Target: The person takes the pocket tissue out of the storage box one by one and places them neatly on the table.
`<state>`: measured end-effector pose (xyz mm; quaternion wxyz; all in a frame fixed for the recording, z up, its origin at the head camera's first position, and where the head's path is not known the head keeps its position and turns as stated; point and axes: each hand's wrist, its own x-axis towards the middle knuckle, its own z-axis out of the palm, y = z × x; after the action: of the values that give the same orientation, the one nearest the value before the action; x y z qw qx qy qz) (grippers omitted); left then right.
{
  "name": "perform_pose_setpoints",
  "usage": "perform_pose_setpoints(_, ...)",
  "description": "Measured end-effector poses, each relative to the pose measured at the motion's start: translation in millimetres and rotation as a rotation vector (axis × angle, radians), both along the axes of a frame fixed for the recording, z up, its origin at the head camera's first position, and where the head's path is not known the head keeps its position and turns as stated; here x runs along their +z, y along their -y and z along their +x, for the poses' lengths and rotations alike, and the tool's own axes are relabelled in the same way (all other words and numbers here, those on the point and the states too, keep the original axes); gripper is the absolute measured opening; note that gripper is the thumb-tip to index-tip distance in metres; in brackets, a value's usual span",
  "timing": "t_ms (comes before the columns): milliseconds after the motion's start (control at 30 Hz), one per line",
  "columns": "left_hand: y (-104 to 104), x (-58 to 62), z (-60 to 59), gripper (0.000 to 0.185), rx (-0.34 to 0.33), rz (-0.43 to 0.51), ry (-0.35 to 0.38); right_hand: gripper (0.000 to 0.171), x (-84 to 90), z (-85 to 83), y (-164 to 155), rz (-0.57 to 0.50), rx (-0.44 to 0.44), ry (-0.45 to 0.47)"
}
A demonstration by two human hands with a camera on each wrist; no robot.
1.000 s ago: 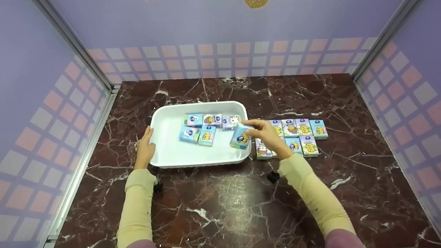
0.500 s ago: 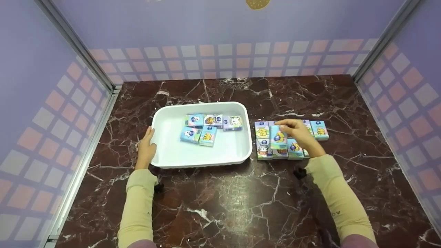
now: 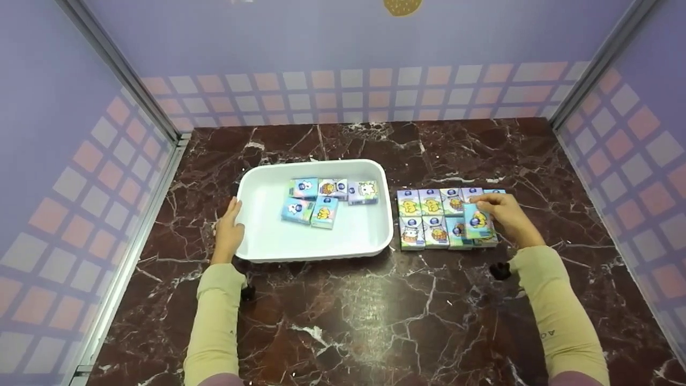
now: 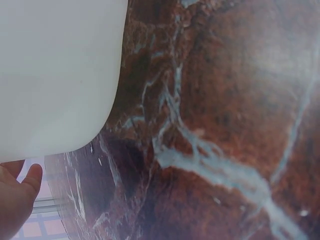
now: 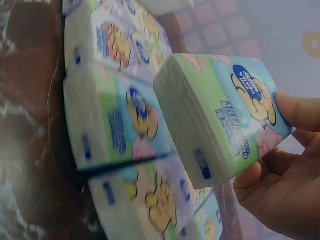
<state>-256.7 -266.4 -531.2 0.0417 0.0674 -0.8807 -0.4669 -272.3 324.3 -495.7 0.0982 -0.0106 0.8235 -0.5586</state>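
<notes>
Between thumb and fingers, my right hand (image 3: 506, 217) pinches a blue-and-green tissue pack (image 5: 225, 110) with a yellow cartoon figure. It is held above the right part of two rows of tissue packs (image 3: 410, 233) lying side by side on the table. The right wrist view shows the held pack tilted and apart from those below. At the left end of a white tray (image 3: 300, 246), my left hand (image 3: 229, 236) touches the outer wall with its fingers extended. Several tissue packs (image 3: 324, 212) lie inside the tray, toward its back and middle.
Dark red marble tabletop (image 3: 353, 321) surrounds the tray and the packs. Purple checkered panels stand at the back (image 3: 343, 48), the left (image 3: 53, 187) and the right. A metal rail (image 3: 123, 257) runs along the left edge.
My right hand has carried the blue tissue pack rightward, from over the tray's right side to over the right end of the rows. My left hand has stayed at the tray's left wall.
</notes>
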Motion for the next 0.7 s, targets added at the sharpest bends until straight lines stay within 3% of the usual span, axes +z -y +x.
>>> perform_pose_setpoints(167,-0.8,-0.2,0.9,0.062,-0.01,0.024,-0.003,0.036,-5.4,2.0,-21.5,0.079,-0.025,0.017)
perform_pose_setpoints(433,-0.5,-0.7,0.2,0.062,-0.015,0.025,-0.007,0.022,-10.2,7.9,-51.3,0.038,-0.066,0.091)
perform_pose_setpoints(700,0.1,-0.3,0.2,0.062,-0.015,0.009,-0.034,0.014,-15.4,11.0,-71.1,0.097,-0.073,0.106)
